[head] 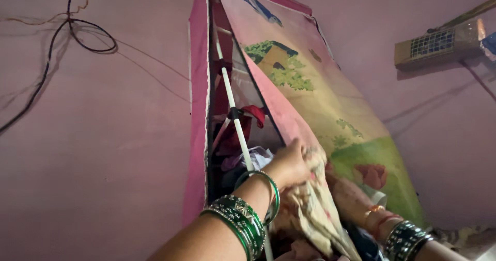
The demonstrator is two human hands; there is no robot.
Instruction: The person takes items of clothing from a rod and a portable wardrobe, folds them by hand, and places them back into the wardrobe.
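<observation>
Fabric wardrobe [198, 137]: pink cloth shell over a frame of thin white poles [235, 117] joined by dark connectors. Its front flap [310, 101] is a soft printed sheet, pink-edged, with green trees, a hut and a reddish flower; it hangs pulled aside to the right, creased. Inside, folded clothes in red and white are stacked on the shelves.

Left hand [290, 164]: forearm rises from lower centre, wrist bent forward, green glass bangles [243, 217] bunched on the forearm. The grip is closed on a pale, floral, crumpled cloth [312, 209], pinched at its upper edge just at the wardrobe's opening; the cloth drapes down below the hand.

Right hand [347, 194]: forearm enters from lower right, with dark bangles and orange thread at the wrist. It lies against the cloth and flap; fingers are hidden, so whether its grip is open or closed cannot be told.

Walls: matt pink plaster, a loose dark cable [77, 31] on the left.
</observation>
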